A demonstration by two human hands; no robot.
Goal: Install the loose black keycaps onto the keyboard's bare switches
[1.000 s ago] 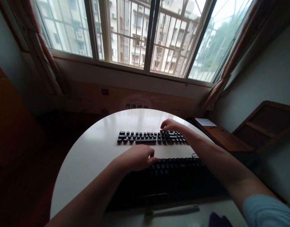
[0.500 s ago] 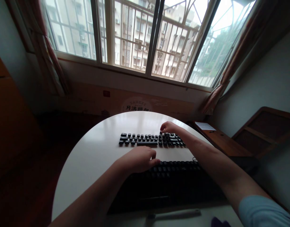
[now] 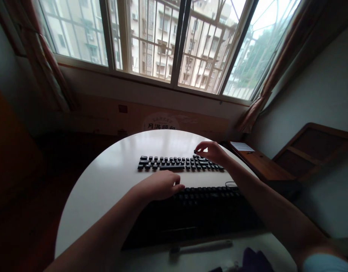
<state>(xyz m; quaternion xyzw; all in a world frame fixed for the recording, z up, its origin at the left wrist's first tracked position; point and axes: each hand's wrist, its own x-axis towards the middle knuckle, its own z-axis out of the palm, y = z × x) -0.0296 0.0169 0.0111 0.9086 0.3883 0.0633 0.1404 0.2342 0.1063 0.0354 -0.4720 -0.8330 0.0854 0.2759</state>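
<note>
Between the fingertips of my right hand [image 3: 211, 152], a small black keycap [image 3: 195, 152] is pinched just above the far side of the keycap rows. Those loose black keycaps [image 3: 172, 167] lie spread in rows on the white table. My left hand [image 3: 159, 186] has its fingers curled at the far left part of a black keyboard [image 3: 202, 217], thumb against its top keys; some of its fingers are hidden. The keyboard's near part is too dark to make out single keys.
The round white table [image 3: 85, 200] stands before a barred window. Near its front lie a long-handled brush [image 3: 203, 247] and a purple item [image 3: 254, 260]. A thin cable [image 3: 230, 184] shows behind the keyboard. A wooden cabinet [image 3: 260, 166] with paper is at right.
My right hand has lifted a keycap from the rows and moved slightly right, fingers now more visible. My left hand stays at the keyboard. The view has shifted a little.
</note>
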